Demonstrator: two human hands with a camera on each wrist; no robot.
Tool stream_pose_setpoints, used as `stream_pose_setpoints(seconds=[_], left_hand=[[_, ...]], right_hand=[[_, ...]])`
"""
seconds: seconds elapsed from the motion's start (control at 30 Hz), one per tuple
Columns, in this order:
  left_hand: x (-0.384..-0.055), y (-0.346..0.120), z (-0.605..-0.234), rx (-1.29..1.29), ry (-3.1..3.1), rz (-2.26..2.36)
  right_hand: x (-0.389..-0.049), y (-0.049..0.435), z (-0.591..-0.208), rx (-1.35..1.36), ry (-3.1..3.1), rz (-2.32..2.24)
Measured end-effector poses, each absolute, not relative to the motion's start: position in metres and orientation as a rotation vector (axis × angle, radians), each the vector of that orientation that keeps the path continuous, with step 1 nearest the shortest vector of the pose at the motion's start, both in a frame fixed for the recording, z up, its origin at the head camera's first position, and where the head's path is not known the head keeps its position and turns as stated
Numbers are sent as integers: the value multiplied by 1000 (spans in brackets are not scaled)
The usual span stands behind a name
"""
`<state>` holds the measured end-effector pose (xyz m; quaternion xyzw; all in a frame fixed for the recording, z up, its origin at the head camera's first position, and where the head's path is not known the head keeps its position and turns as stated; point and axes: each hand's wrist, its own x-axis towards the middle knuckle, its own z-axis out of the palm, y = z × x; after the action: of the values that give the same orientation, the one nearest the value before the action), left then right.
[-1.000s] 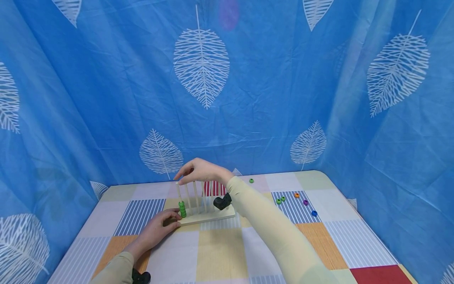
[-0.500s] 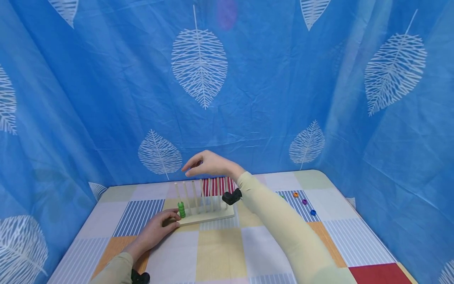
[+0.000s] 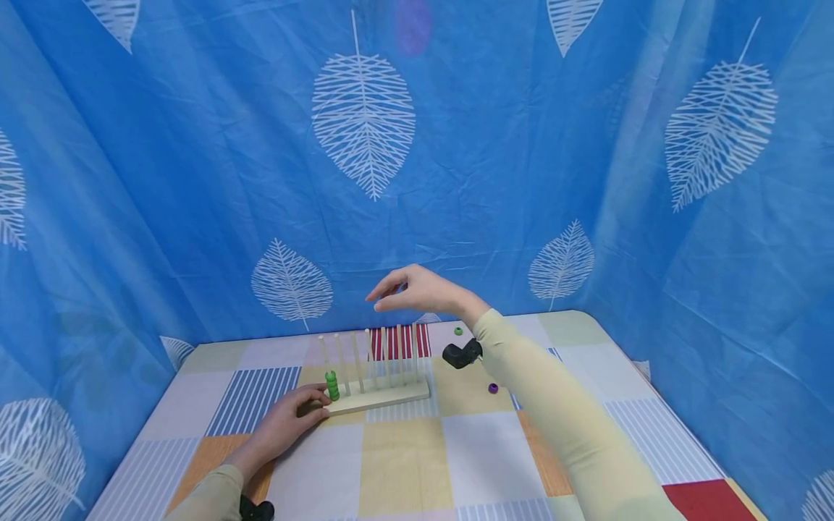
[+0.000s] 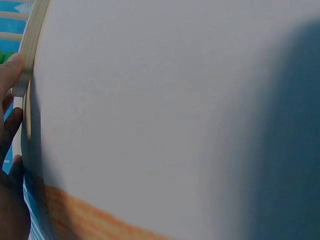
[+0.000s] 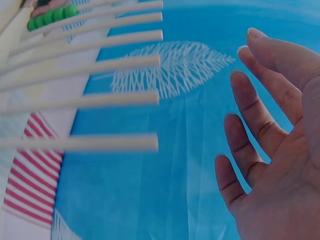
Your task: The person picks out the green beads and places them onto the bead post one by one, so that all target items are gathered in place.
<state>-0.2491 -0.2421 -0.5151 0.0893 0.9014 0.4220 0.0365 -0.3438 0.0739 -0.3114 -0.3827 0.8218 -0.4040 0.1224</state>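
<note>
A pale wooden peg rack (image 3: 384,396) stands on the table, its upright pegs in a row. Green beads (image 3: 331,386) are stacked low on the leftmost peg. My left hand (image 3: 293,416) holds the left end of the base between thumb and fingers; the left wrist view shows fingertips at the edge of the base (image 4: 31,45). Above the rack's right half, my right hand (image 3: 420,291) is raised with relaxed, spread fingers and nothing in them. In the right wrist view, its fingers (image 5: 250,100) are apart from the peg tips (image 5: 150,142).
Right of the rack lie a purple bead (image 3: 493,388) and, farther back, a green bead (image 3: 459,331). My right sleeve (image 3: 554,412) crosses the table's right side. A blue leaf-print curtain (image 3: 456,181) hangs behind the patchwork cloth (image 3: 404,463).
My right hand has moved right and up, away from the leftmost peg. The arm now covers the beads farther right, and a purple bead shows beside it. My left hand stays put.
</note>
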Motion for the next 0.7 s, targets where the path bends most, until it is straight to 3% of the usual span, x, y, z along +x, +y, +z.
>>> stream_pose_setpoints(seconds=[0.7], left_hand=[[-249,-241,-515,259,2759,1305]], right_hand=[[-342,164,-331,-838,2570,-1191]])
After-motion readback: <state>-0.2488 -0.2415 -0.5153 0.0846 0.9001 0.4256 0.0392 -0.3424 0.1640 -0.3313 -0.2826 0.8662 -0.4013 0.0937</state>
